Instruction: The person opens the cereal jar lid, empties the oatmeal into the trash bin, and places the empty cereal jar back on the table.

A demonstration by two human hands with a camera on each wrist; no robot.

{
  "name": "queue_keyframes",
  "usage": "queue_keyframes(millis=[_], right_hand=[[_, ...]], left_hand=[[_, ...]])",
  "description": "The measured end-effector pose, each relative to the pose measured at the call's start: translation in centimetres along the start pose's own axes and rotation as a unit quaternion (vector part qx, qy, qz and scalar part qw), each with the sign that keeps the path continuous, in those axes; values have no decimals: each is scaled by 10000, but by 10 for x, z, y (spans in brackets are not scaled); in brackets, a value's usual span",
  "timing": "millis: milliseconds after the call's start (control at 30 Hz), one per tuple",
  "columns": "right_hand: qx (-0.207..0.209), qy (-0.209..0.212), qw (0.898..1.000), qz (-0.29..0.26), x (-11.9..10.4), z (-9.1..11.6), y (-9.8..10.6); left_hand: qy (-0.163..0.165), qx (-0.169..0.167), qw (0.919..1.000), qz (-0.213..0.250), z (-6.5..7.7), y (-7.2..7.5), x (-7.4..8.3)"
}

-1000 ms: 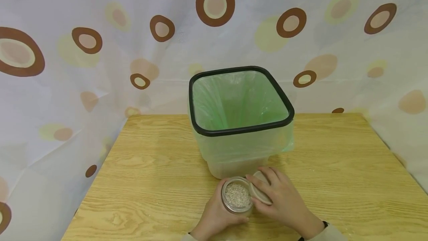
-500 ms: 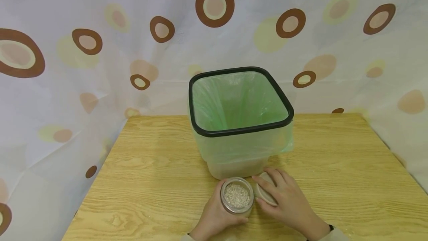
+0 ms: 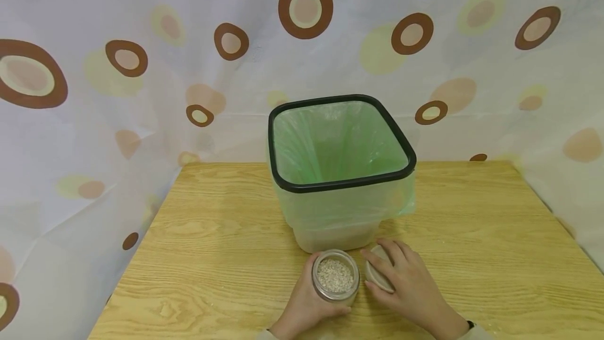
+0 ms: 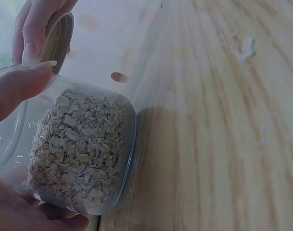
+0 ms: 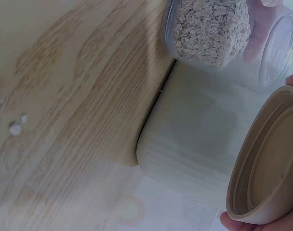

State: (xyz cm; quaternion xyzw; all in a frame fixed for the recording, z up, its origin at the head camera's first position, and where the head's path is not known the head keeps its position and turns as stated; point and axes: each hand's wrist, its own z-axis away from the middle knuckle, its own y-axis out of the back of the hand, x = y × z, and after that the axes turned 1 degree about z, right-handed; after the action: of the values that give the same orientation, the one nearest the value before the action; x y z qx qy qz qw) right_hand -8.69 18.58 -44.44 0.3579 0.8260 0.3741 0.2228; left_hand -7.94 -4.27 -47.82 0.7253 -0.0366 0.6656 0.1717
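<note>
In the head view, my left hand (image 3: 303,302) grips a clear jar (image 3: 332,295) from its left side, thumb at the front. Pale rolled oats (image 3: 334,275) lie inside it. The left wrist view shows the jar upright, its base (image 4: 132,159) at the tabletop, with fingers and thumb round the wall. To the right, my right hand (image 3: 411,288) holds a round beige lid (image 3: 377,279) by its edge, apart from the jar. Its hollow underside (image 5: 273,166) shows in the right wrist view, tilted and above the table.
Close behind the jar stands a whitish bin (image 3: 337,239) with a black rim (image 3: 344,185) and a green bag liner (image 3: 330,146). A few white crumbs (image 4: 246,48) lie on the wooden table (image 3: 212,256). A spotted sheet (image 3: 264,67) hangs behind.
My right hand has shifted a little to the right with the lid, from right beside the jar's mouth to a small gap away. The left hand and jar have stayed in place.
</note>
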Motion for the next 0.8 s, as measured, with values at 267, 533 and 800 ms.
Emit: queue_keyframes(millis=[267, 533, 800], right_hand=[[-44, 12, 10000, 36, 2, 4, -4], [-141, -43, 9999, 5, 3, 7, -6], [-253, -76, 9996, -54, 3, 10, -7]], left_hand=[[56, 51, 9999, -98, -1, 0, 0], [112, 64, 9996, -248, -1, 0, 3], [171, 73, 9992, -351, -1, 1, 4]])
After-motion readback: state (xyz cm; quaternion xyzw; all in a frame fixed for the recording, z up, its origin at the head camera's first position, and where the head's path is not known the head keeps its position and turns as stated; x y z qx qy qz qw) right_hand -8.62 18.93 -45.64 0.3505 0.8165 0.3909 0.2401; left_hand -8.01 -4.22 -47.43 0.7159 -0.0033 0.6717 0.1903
